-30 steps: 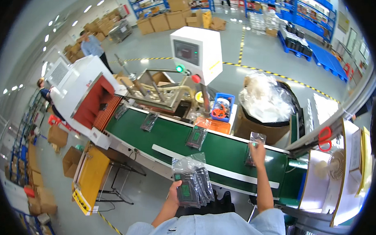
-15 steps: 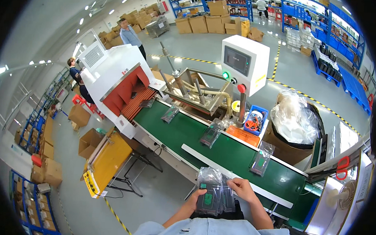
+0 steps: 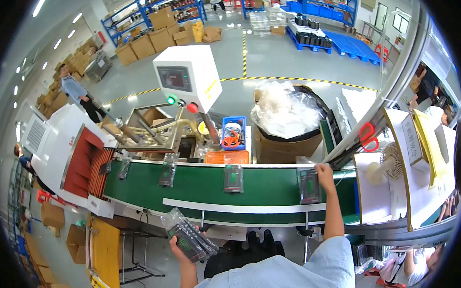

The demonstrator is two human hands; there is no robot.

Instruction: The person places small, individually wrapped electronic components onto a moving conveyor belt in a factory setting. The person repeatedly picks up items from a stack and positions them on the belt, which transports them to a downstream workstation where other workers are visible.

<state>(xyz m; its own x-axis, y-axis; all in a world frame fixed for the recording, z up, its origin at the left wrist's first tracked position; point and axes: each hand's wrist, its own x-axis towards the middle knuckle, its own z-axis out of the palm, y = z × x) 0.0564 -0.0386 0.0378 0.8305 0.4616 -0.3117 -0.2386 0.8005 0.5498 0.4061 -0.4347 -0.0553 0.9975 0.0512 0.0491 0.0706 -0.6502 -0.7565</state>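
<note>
Right hand (image 3: 324, 174) pinches a bagged dark pack (image 3: 308, 186) by its far corner near the right end of the green belt (image 3: 269, 190); left hand (image 3: 176, 247) grips similar packs (image 3: 187, 239). All look light, stiff inside slippery film, best held by the sides.

A stack of flat dark packs (image 3: 189, 240), each in a clear bag, was gripped at its left edge by the left hand (image 3: 177, 250); it tilted and fanned slightly, green print on its top face, loose film at the upper left. A single pack (image 3: 308, 187), dark with a green marking, lay lengthwise across the green belt (image 3: 201, 186), the right hand (image 3: 325, 173) at its far right corner.
</note>
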